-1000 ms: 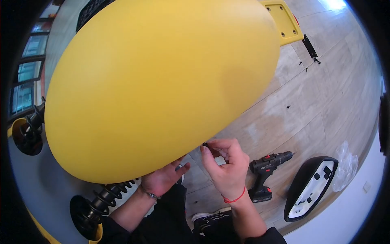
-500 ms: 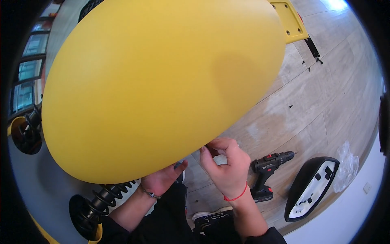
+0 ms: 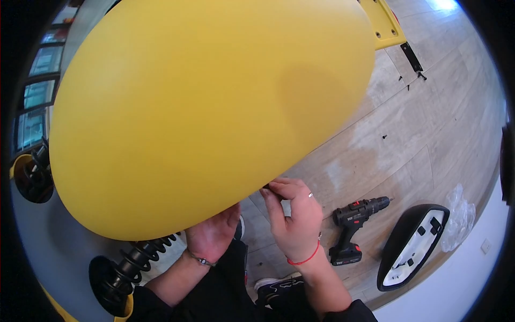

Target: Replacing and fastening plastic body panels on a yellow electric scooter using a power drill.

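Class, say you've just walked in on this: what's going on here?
A person's right hand pinches a small dark piece at the lower edge of a large yellow oval shell. The left hand is palm up at that same edge, partly hidden beneath it. To the right, a cordless drill lies untouched on the plank floor, near a black oval part with a white inside and a clear plastic bag.

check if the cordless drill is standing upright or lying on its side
Lying on its side: the downward view shows the cordless drill in full side profile, from chuck to battery, on the floor.
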The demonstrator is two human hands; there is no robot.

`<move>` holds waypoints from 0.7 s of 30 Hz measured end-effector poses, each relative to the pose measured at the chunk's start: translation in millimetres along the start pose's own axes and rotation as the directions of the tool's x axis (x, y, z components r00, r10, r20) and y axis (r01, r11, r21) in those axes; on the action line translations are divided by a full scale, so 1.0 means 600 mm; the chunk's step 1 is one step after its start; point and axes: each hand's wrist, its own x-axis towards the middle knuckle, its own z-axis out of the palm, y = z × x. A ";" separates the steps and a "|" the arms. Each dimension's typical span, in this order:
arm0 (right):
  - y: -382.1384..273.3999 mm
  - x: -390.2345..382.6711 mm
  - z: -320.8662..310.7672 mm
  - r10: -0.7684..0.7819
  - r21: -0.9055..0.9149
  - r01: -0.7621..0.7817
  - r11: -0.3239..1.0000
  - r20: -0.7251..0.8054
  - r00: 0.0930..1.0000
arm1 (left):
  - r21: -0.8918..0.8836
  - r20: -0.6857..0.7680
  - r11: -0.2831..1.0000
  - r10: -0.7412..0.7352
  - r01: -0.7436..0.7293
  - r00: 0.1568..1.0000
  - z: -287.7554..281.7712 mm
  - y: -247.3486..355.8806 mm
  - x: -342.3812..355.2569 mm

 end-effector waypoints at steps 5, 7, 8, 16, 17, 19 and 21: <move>-0.009 -0.015 0.013 0.268 0.212 -0.254 0.944 -0.039 0.963 | -0.024 -0.016 0.999 -0.025 0.025 1.000 0.008 0.003 -0.004; -0.016 -0.020 0.017 0.458 0.404 -0.422 0.811 0.009 0.889 | 0.035 -0.021 0.999 -0.018 0.019 1.000 0.010 0.003 -0.004; -0.018 -0.022 0.018 0.472 0.437 -0.439 0.785 0.037 0.881 | 0.017 -0.018 0.999 -0.036 0.036 0.999 0.012 0.003 -0.004; -0.021 -0.021 0.020 0.502 0.534 -0.458 0.710 0.073 0.862 | 0.392 0.280 0.920 -0.149 0.029 0.948 0.023 -0.035 0.018; -0.021 -0.014 0.015 0.423 0.455 -0.398 0.797 0.051 0.905 | 0.382 0.265 0.922 -0.182 0.070 0.947 0.024 -0.036 0.024; -0.022 -0.008 0.008 0.341 0.369 -0.329 0.869 0.034 0.939 | 0.371 0.248 0.921 -0.219 0.117 0.944 0.031 -0.042 0.037; -0.020 -0.007 0.008 0.237 0.166 -0.232 0.958 -0.008 0.972 | 0.325 0.199 0.928 -0.255 0.182 0.946 0.039 -0.047 0.053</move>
